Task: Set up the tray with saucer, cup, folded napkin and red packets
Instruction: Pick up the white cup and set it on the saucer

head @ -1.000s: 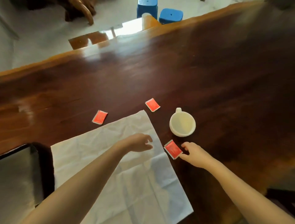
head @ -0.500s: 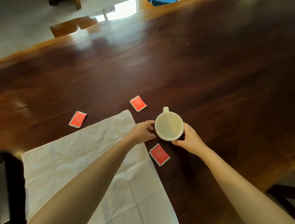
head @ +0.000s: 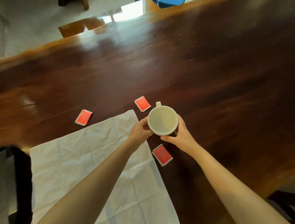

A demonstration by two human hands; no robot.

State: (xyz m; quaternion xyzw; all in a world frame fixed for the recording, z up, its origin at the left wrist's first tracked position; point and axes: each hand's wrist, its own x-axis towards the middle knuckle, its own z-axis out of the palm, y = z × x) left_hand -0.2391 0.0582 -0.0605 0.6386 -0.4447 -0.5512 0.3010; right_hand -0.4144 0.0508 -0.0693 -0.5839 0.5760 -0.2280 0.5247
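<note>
A white cup (head: 162, 119) is held between both hands above the dark wooden table, its handle pointing away from me. My left hand (head: 139, 131) grips its left side and my right hand (head: 179, 135) cups its right and near side. A white napkin (head: 95, 163) lies unfolded and creased on the table under my left forearm. Three red packets lie flat: one (head: 142, 103) just left of the cup's handle, one (head: 84, 117) further left beyond the napkin's far edge, one (head: 162, 154) below the cup by the napkin's right edge. No saucer is in view.
The long wooden table (head: 207, 72) stretches away, with its far edge at the top and its near edge at the lower right. A dark tray edge (head: 22, 172) shows at the far left. A blue stool (head: 167, 1) stands beyond the table.
Both hands left the napkin and the near packet, closed on the cup from either side and raised it slightly. The view shifted so things sit lower and further right.
</note>
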